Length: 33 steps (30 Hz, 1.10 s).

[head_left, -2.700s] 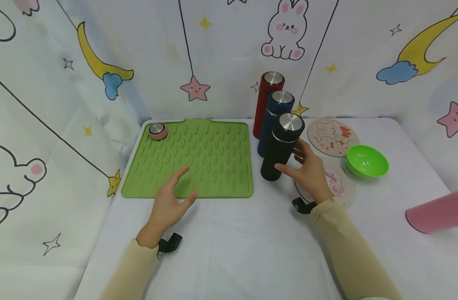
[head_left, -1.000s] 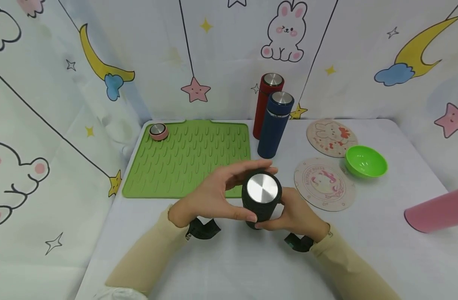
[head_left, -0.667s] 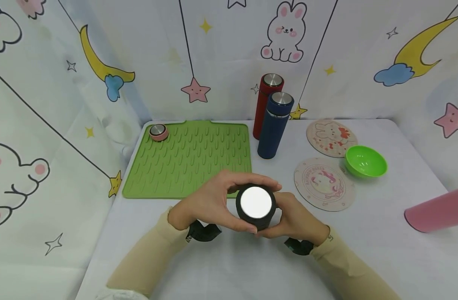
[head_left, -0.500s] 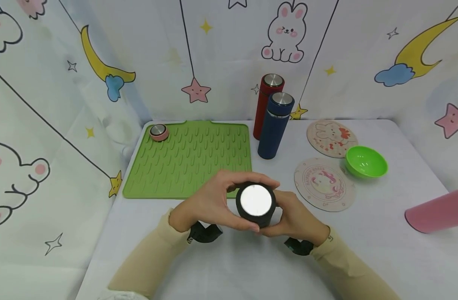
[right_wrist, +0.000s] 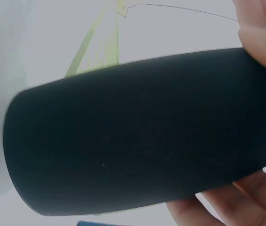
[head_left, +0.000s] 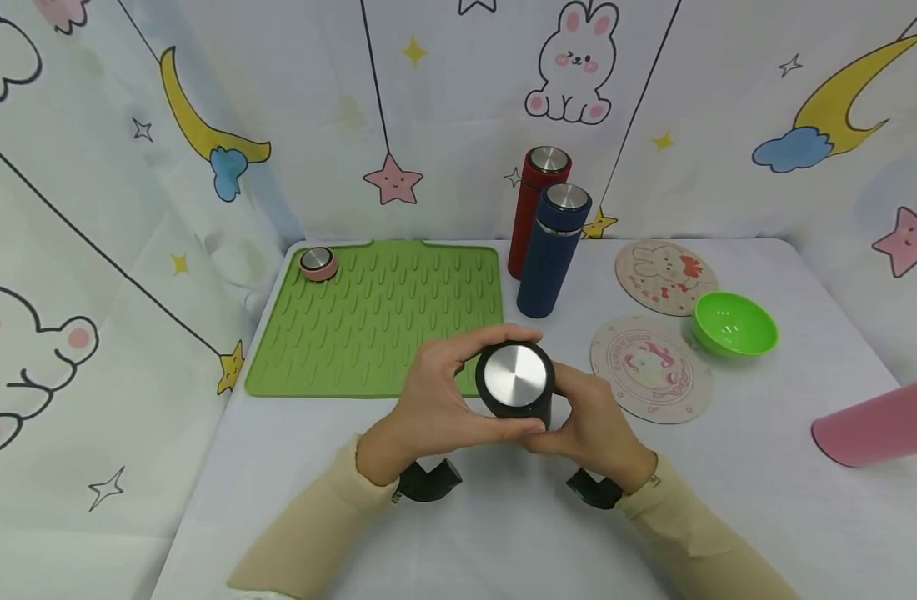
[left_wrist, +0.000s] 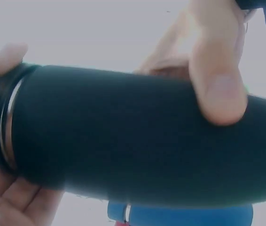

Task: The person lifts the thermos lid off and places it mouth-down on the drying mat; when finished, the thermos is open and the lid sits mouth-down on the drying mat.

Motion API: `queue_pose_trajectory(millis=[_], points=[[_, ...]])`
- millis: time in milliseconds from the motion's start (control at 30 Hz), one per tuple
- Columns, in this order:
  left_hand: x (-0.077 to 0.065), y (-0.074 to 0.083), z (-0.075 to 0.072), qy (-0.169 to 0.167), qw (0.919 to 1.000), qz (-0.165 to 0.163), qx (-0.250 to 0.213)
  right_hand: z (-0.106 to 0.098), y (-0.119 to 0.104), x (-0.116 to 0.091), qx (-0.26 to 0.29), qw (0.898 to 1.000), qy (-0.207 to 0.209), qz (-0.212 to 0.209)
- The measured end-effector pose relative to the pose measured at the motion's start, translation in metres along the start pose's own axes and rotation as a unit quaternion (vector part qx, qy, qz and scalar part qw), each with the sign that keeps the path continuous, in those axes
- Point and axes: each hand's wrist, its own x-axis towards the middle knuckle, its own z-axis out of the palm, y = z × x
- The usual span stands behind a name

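Observation:
A black thermos point(head_left: 515, 377) with a silver-topped lid is upright between both hands in the head view, in front of the green mat. My left hand point(head_left: 438, 400) grips it round the lid, thumb at the front and fingers behind. Lower down, my right hand point(head_left: 597, 425) holds the body from the right. In the left wrist view a silver ring point(left_wrist: 8, 125) marks where the lid meets the body, and the right thumb point(left_wrist: 222, 96) presses on the body. The right wrist view shows the thermos body point(right_wrist: 133, 136) with right fingers point(right_wrist: 231, 205) curled under it.
A pink lid point(head_left: 318, 263) sits on the green mat point(head_left: 398, 317). Behind the hands stand a blue thermos point(head_left: 550, 258) and a red thermos point(head_left: 533, 200). To the right are two round coasters point(head_left: 649, 371), a green bowl point(head_left: 734, 323) and a pink cylinder point(head_left: 879, 421).
My right hand has brought the black thermos from beside the blue one to the front middle. My left hand has come from the mat onto its lid and has just shifted its grip there.

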Motion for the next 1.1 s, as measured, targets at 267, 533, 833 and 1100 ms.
queue_pose_trajectory(millis=[267, 533, 833, 1100], points=[[0.001, 0.002, 0.005, 0.02, 0.9998, 0.005, -0.006, -0.001, -0.001, 0.001, -0.008, 1.0, 0.019, 0.002], [0.002, 0.006, -0.011, -0.122, 0.9901, 0.016, -0.067, -0.002, 0.0, -0.004, 0.081, 0.996, -0.049, -0.01], [0.005, 0.017, -0.029, -0.256, 0.9602, 0.039, -0.105, -0.004, -0.006, -0.003, 0.117, 0.984, -0.122, -0.057], [0.002, 0.019, -0.03, -0.277, 0.9525, 0.03, -0.122, -0.002, -0.008, -0.003, 0.136, 0.977, -0.155, -0.048]])
